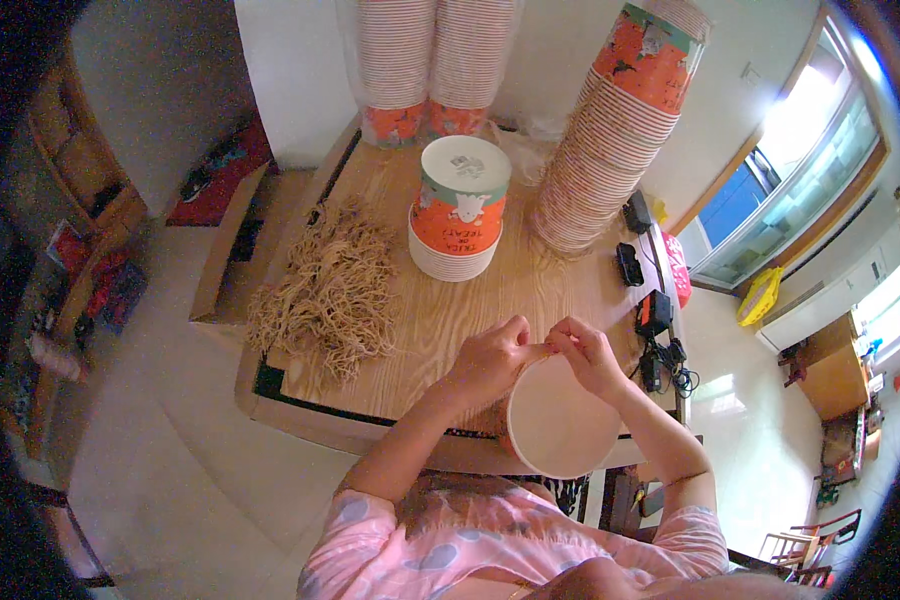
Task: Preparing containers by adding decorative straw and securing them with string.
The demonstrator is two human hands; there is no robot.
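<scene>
A round paper bucket [564, 425] with a white inside is tipped so its mouth faces me, at the table's near edge. Both my hands meet at its far rim. My left hand [492, 360] is closed, its fingers curled and the thumb up; what it pinches is too small to make out. My right hand [587, 356] is closed in a pinch on the rim, with its fingertips close to the left ones. To the left lies a heap of tan twisted cords [330, 290]. Beyond my hands, orange and green paper buckets [460, 215] are nested upside down.
A tall leaning stack of paper buckets [610, 130] stands at the back right. Two wrapped stacks [395, 60] rise at the back. Black adapters and cables [654, 340] lie along the table's right edge. A cardboard box [232, 250] sits beyond the left edge.
</scene>
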